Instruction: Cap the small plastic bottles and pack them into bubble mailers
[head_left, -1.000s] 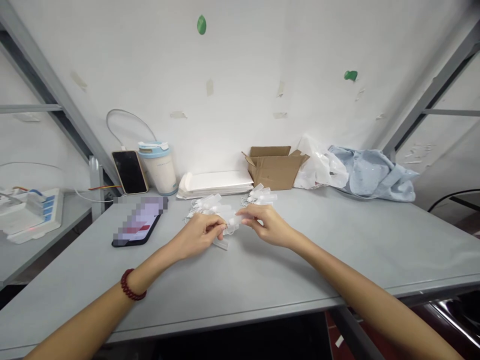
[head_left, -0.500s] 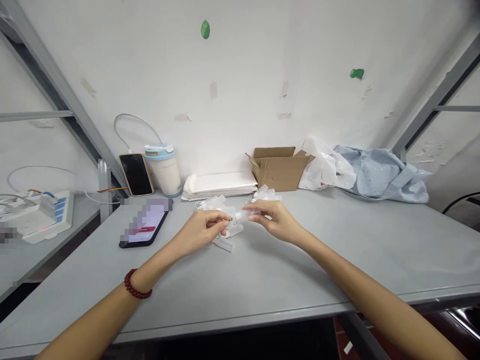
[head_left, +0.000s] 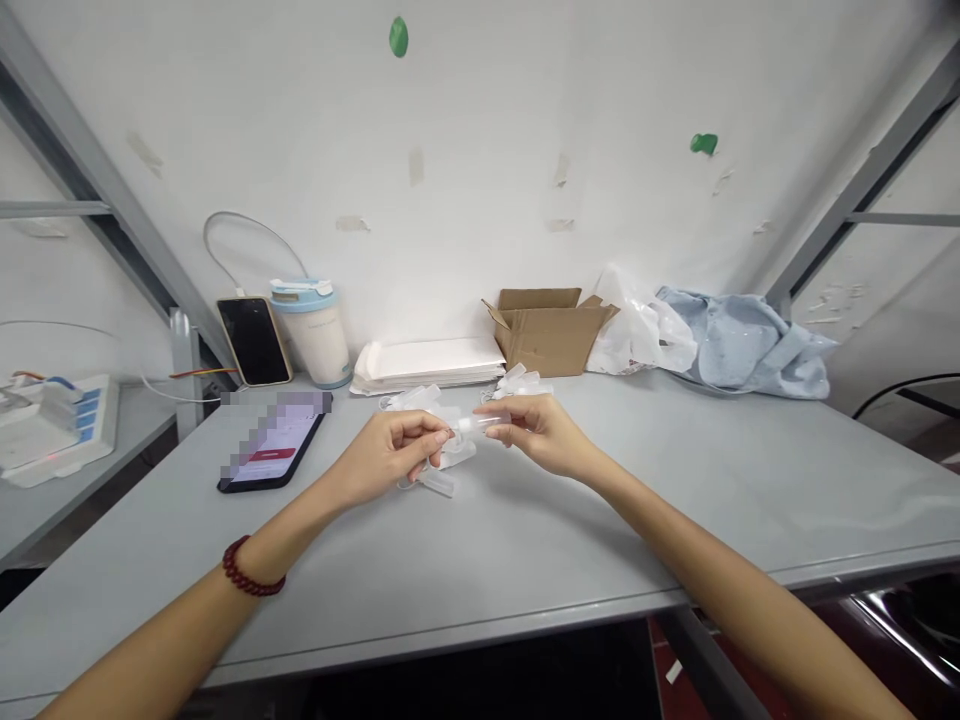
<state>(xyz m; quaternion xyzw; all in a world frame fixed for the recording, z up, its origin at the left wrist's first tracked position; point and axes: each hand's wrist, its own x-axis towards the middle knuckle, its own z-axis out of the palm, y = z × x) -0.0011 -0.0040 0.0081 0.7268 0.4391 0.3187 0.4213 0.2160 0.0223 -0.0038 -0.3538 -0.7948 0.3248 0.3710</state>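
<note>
Over the grey table, my right hand (head_left: 541, 432) is closed in a pinch around a small clear plastic tube with a white end (head_left: 480, 423), held roughly level. My left hand (head_left: 391, 452) meets the tube's white left end with its fingertips pressed together. Whatever small part sits between those fingertips is too small to make out. Beneath and behind the hands lie several similar clear plastic tubes (head_left: 436, 483), some with thin loops. A second little pile of tubes (head_left: 523, 380) rests behind my right hand, in front of the cardboard box.
Along the wall stand a phone (head_left: 255, 342), a lidded cup (head_left: 315, 335), stacked white envelopes (head_left: 431, 362), an open cardboard box (head_left: 555, 340), a white plastic bag (head_left: 637, 325) and light-blue cloth (head_left: 750, 345). Another phone (head_left: 281, 445) lies left of my hands. A power strip (head_left: 82, 425) is far left.
The view has shifted a little, so everything sits slightly further left. Both hands stay together at the tube; more of its clear body and white end shows now.
</note>
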